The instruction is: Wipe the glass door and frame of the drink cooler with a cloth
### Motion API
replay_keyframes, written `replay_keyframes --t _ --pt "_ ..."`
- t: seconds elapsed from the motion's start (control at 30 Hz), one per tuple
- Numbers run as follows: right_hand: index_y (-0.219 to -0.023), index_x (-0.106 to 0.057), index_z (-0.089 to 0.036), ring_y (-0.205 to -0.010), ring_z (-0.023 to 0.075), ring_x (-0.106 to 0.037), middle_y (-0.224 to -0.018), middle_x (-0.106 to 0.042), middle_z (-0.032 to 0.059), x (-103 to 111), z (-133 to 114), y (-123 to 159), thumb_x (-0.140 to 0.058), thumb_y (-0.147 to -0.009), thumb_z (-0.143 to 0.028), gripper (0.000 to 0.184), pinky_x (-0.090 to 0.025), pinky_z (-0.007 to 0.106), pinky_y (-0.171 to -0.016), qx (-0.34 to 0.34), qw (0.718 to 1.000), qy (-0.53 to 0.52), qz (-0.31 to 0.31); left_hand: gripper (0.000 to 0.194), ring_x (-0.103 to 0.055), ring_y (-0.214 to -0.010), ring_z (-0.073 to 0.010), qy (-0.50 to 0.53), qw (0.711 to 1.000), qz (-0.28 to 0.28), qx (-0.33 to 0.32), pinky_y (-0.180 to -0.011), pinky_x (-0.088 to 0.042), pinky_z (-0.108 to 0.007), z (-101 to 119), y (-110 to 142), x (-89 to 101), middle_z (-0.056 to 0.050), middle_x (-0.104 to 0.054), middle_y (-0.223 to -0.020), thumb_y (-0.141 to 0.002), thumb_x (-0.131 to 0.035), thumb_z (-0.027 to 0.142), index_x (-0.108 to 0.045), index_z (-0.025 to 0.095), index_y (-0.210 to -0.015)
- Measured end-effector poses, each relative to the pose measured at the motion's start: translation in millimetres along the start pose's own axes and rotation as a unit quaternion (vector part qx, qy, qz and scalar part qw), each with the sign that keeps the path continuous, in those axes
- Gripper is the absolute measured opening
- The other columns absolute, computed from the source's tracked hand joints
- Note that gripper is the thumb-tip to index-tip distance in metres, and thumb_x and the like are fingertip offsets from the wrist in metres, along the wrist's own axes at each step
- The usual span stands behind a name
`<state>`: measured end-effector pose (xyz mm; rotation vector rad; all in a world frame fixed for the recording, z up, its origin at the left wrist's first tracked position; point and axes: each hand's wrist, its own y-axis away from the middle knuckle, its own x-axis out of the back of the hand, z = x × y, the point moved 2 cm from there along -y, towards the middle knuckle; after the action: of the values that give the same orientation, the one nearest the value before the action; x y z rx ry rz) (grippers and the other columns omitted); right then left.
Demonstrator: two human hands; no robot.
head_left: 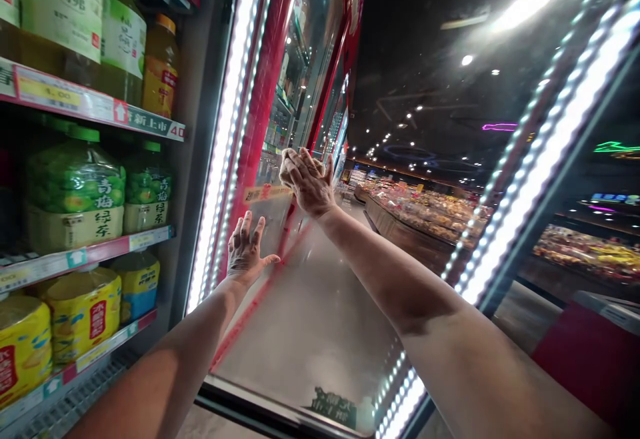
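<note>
Wiping the open cooler's glass door

Right hand presses a bunched cloth on the glass door, above the left hand, which lies spread flat, bracing the pane.

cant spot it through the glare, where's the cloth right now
In the head view the cloth is bunched under the right hand, pressed on the open cooler door's glass, above and right of the flat left hand.

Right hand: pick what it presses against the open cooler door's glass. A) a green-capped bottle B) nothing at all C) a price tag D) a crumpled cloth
D: the right hand presses a crumpled pale cloth against the glass door, while the left hand lies flat and empty on it.
</note>
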<state>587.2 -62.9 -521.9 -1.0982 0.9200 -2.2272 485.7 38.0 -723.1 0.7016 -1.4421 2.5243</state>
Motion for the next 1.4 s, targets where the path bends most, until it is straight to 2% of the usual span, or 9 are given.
replay_keyframes --t 0.13,0.23,0.43,0.57,0.67,0.8,0.97,1.2,1.4 --pt "-0.159 -0.044 -0.028 -0.163 0.028 -0.02 -0.171 -0.034 0.0067 -2.9 -1.9 -16.4 -0.034 -0.106 -0.018 0.054 0.002 0.073 -0.129 -0.028 0.999 -0.001 0.018 0.103 -0.027 -0.157 -0.0422 -0.005 1.0 -0.005 0.006 -0.125 -0.033 -0.064 1.1 0.4 2.2 -0.018 -0.026 -0.172 -0.07 -0.092 0.039 -0.044 0.024 -0.159" --pt "-0.159 -0.044 -0.026 -0.163 0.028 -0.023 -0.171 -0.034 0.0079 -10.4 -11.2 -13.6 -0.034 -0.106 -0.017 0.055 0.0 0.073 -0.128 -0.009 1.0 -0.013 0.012 0.1 -0.024 -0.158 -0.0416 -0.018 1.0 -0.009 0.007 -0.123 -0.035 -0.066 3.2 0.9 4.7 -0.019 -0.024 -0.172 -0.073 -0.09 0.04 -0.042 0.024 -0.16" --pt "-0.157 -0.046 -0.024 -0.163 0.0272 -0.022 -0.17 -0.035 0.0097 -14.0 -18.2 -21.8 -0.035 -0.106 -0.015 0.054 0.006 0.07 -0.129 0.018 1.0 -0.019 0.01 0.104 -0.022 -0.159 -0.0414 -0.035 0.999 -0.024 0.014 -0.119 -0.036 -0.069 4.2 1.0 5.0 -0.022 -0.021 -0.173 -0.073 -0.09 0.043 -0.038 0.022 -0.161" --pt "-0.158 -0.045 -0.027 -0.163 0.0264 -0.02 -0.172 -0.032 0.0058 -19.3 -23.5 -27.0 -0.034 -0.105 -0.014 0.055 0.006 0.071 -0.129 -0.003 0.999 -0.03 0.024 0.127 -0.02 -0.159 -0.0416 -0.006 0.998 -0.01 0.066 -0.12 -0.035 -0.068 -0.3 -0.2 -1.9 -0.025 -0.019 -0.172 -0.066 -0.093 0.044 -0.02 0.016 -0.166" --pt "-0.156 -0.047 -0.029 -0.163 0.0249 -0.022 -0.17 -0.035 0.0052 -23.9 -32.4 -23.5 -0.036 -0.105 -0.015 0.054 0.004 0.07 -0.13 0.027 0.999 -0.04 0.004 0.144 -0.013 -0.16 -0.0442 0.016 0.992 -0.01 0.122 -0.121 -0.034 -0.069 -3.2 -0.5 -8.5 -0.025 -0.009 -0.174 -0.061 -0.095 0.047 -0.006 0.014 -0.168" --pt "-0.154 -0.049 -0.029 -0.162 0.0251 -0.025 -0.168 -0.04 0.0065 -20.7 -33.9 -35.4 -0.038 -0.105 -0.014 0.053 0.005 0.071 -0.129 0.052 0.997 -0.059 -0.004 0.152 -0.004 -0.162 -0.044 0.033 0.988 -0.016 0.147 -0.122 -0.029 -0.07 -2.9 -0.4 -12.1 -0.027 -0.002 -0.174 -0.059 -0.095 0.05 0.006 0.013 -0.168" --pt "-0.157 -0.046 -0.027 -0.163 0.025 -0.021 -0.17 -0.036 0.0062 -23.4 -41.0 -52.3 -0.037 -0.104 -0.012 0.056 0.01 0.068 -0.129 0.012 0.998 -0.059 0.033 0.153 -0.002 -0.162 -0.0429 0.053 0.983 -0.03 0.175 -0.124 -0.02 -0.071 -2.3 1.1 -10.9 -0.027 0.002 -0.174 -0.06 -0.095 0.049 0.008 0.013 -0.167" --pt "-0.154 -0.049 -0.028 -0.162 0.025 -0.023 -0.169 -0.038 0.0032 -34.8 -63.2 -52.6 -0.04 -0.103 -0.01 0.055 0.008 0.069 -0.129 0.085 0.995 -0.059 -0.013 0.147 -0.001 -0.162 -0.0422 0.059 0.981 -0.039 0.178 -0.125 -0.015 -0.072 -3.1 4.5 -12.8 -0.028 0.004 -0.174 -0.065 -0.093 0.051 0.006 0.014 -0.167" --pt "-0.155 -0.048 -0.024 -0.164 0.0273 -0.016 -0.171 -0.033 0.0069 -36.9 -67.3 -77.4 -0.037 -0.102 -0.01 0.056 0.01 0.071 -0.128 0.02 0.997 -0.06 0.035 0.152 -0.002 -0.162 -0.0438 0.049 0.984 -0.019 0.168 -0.125 -0.019 -0.07 -4.2 6.4 -16.9 -0.029 0.001 -0.173 -0.062 -0.095 0.051 0.01 0.016 -0.167"
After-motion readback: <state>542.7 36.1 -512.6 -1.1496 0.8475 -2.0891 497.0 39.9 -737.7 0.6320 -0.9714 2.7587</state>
